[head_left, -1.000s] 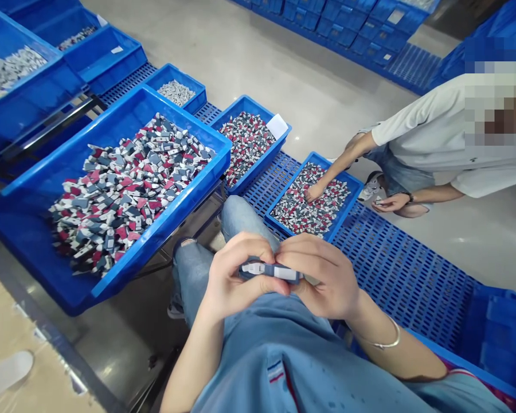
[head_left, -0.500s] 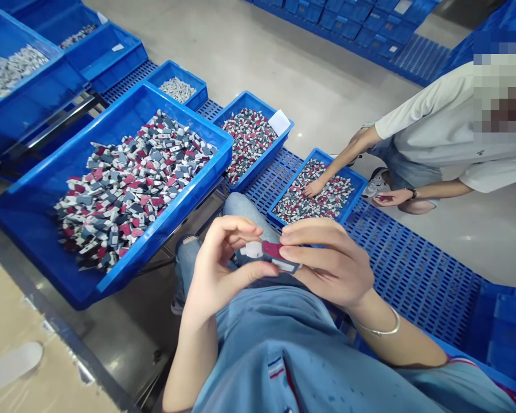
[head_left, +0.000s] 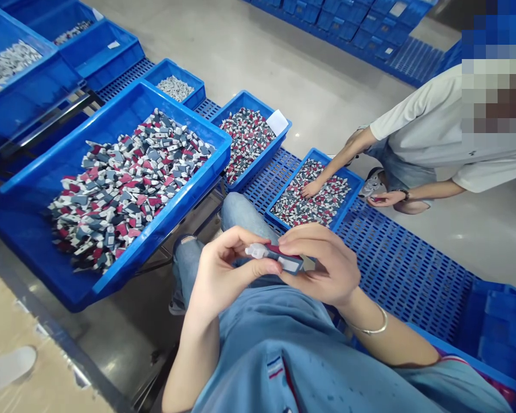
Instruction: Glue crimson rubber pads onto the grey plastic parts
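Note:
In front of my lap, a small plastic piece [head_left: 289, 263] in red and grey-blue, with a white tip, is held between my two hands. My left hand [head_left: 229, 269] pinches it at the white end, thumb below and fingers above. My right hand [head_left: 324, 261] grips the coloured body from the other side, its fingertips on the red face. The tip points left, and part of the body is hidden behind fingers. A large tilted blue bin [head_left: 30, 267] to the left holds a heap of similar red, grey-blue and white pieces.
Smaller blue bins [head_left: 284, 133] with like pieces stand on a slatted blue platform [head_left: 395, 261]. Opposite, a co-worker's hand [head_left: 312, 189] reaches into one bin [head_left: 348, 201]; the other hand [head_left: 384, 199] holds a reddish piece. A tan surface [head_left: 8, 310] lies at lower left.
The piece has turned in my fingers, so its grey-blue edge shows more and its red face less. My right hand has shifted slightly left. The co-worker's hand stays in the bin.

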`<state>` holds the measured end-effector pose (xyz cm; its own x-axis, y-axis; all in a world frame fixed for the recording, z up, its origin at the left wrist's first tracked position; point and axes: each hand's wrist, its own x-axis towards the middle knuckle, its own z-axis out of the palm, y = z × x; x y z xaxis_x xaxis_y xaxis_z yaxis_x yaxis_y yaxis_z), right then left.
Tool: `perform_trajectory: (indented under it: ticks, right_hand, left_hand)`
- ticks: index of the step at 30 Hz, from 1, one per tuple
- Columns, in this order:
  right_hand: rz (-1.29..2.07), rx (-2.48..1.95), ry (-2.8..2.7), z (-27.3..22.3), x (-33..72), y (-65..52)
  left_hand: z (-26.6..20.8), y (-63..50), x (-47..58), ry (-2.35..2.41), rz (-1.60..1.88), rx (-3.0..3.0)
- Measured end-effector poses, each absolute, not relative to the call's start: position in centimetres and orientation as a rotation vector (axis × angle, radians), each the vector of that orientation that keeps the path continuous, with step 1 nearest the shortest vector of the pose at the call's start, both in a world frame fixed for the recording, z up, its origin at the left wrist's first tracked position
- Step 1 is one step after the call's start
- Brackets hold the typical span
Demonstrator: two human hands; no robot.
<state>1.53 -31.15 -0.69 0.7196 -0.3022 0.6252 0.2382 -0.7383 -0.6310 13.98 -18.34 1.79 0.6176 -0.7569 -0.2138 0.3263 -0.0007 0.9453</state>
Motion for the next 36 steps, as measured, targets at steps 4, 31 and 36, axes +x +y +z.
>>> perform_trajectory:
  ticks: [4, 31, 36]
  right_hand:
    - [-0.960, -2.165, 0.114, -0.7, 1.5, -30.6]
    - [-0.743, -1.818, 0.312, -2.7, 0.6, -30.5]
    - [-0.763, -1.716, 0.404, -3.0, 0.7, -29.8]
  left_hand:
    - [1.8, -18.5, 13.8, -0.402, -0.851, 1.342]
    - [-0.9, -18.2, 14.8, -0.421, -0.804, 1.241]
    - [-2.0, -17.9, 14.9, -0.429, -0.899, 1.202]
